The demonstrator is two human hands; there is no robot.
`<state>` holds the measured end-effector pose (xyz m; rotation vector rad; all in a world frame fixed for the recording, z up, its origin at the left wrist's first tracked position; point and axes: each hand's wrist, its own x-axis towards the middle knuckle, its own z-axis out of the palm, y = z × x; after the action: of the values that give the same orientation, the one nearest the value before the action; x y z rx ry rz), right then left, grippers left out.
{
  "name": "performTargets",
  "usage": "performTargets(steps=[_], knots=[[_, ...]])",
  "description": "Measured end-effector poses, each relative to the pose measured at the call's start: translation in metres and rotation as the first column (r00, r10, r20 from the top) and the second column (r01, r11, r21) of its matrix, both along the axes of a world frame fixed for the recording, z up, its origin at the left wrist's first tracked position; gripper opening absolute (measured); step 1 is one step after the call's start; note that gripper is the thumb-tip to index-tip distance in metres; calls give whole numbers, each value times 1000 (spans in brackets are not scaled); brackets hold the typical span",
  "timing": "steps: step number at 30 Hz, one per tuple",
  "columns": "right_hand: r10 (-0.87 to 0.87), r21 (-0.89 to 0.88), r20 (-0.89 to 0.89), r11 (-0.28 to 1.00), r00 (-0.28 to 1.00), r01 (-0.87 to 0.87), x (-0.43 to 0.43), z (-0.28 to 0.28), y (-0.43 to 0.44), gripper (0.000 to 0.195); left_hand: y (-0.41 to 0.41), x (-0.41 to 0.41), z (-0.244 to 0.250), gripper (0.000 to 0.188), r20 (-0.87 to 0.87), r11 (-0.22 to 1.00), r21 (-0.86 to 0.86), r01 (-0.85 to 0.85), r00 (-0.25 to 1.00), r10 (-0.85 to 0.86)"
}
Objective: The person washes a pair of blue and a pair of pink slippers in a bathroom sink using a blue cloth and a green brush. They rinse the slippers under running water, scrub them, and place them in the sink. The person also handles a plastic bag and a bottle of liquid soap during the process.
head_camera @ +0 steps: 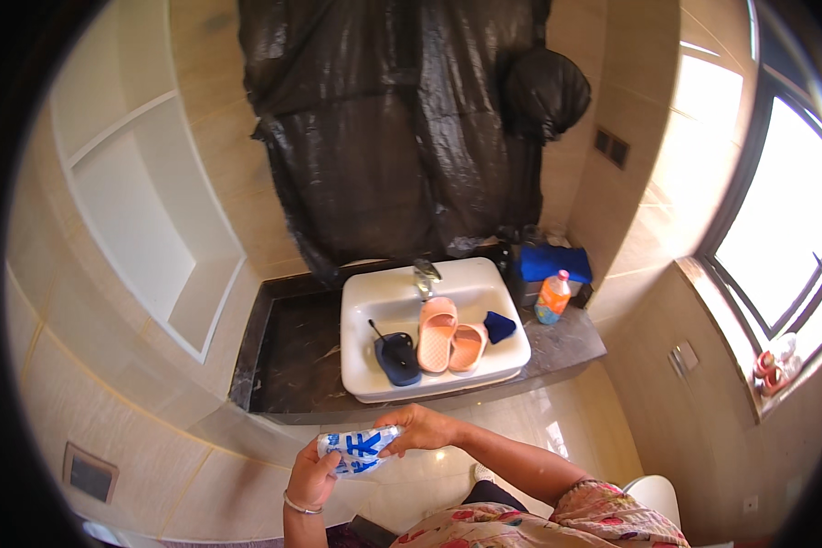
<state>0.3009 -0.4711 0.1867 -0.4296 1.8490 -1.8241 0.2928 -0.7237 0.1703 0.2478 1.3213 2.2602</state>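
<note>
Between my hands is a white plastic packet (359, 450) with blue writing, held in front of the washbasin counter. My left hand (313, 472) grips its left end, and my right hand (418, 433) pinches the right end. Beyond them stands a white ceramic washbasin (356, 294) with a chrome faucet (425, 277). A pair of pink slippers, one upright slipper (438, 335) and one lower slipper (467, 347), rests in the basin. Left of them lies a dark scoop-like object (399, 359) with a thin stick. A dark blue cloth (499, 327) lies at the basin's right side.
The dark stone counter (294, 349) extends around the basin. An orange-labelled bottle (553, 296) stands at right, before a blue cloth (555, 264) on a box. Black plastic sheeting (356, 137) covers the wall behind. Small red shoes (767, 373) sit on the windowsill at right.
</note>
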Motion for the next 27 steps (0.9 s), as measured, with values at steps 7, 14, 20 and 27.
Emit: performTargets(steps=[7, 14, 20, 27], knots=[[-490, 120, -439, 798, 753, 590, 44, -7, 61, 53, 85, -15, 5, 12, -453, 933, -276, -229, 888, 84], [-799, -208, 48, 579, 600, 788, 84, -11, 108, 50, 192, -1, 13, 33, -992, 831, -126, -542, 87, -94], [-832, -335, 339, 329, 439, 883, 85, -24, 177, 27, 281, 42, -5, 34, -966, 893, -244, -377, 9, -260], [-954, -77, 32, 295, 298, 952, 95, -31, 279, 23, 364, 33, 4, 56, -881, 881, -455, -128, 208, -425]])
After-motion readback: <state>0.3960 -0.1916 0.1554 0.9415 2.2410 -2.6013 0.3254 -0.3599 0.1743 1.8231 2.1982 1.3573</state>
